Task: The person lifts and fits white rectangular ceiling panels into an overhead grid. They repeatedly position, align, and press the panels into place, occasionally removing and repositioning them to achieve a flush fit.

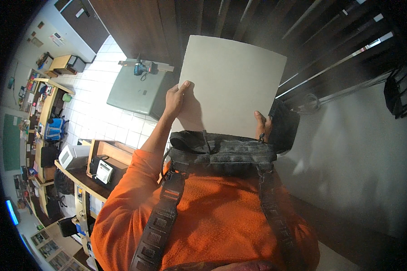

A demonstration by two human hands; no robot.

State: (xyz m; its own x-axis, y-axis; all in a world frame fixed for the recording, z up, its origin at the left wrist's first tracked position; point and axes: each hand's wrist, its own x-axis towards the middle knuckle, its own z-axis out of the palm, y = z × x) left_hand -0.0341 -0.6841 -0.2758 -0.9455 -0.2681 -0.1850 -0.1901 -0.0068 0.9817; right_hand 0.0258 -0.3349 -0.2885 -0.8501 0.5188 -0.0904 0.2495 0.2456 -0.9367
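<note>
I hold a large pale grey-white square panel (233, 83) upright in front of me with both hands. My left hand (175, 97) grips its left edge, fingers curled over the front. My right hand (261, 124) holds the lower right edge, mostly hidden behind a black chest rig (221, 153) worn over an orange top. The panel's lower edge is hidden behind the rig.
A grey-green table (133, 92) with a blue power drill (142, 68) stands on a white tiled floor to the left. Dark wooden slats (257, 22) rise behind the panel. A grey wall (357, 149) lies to the right. Cluttered desks and shelves (49, 131) fill the far left.
</note>
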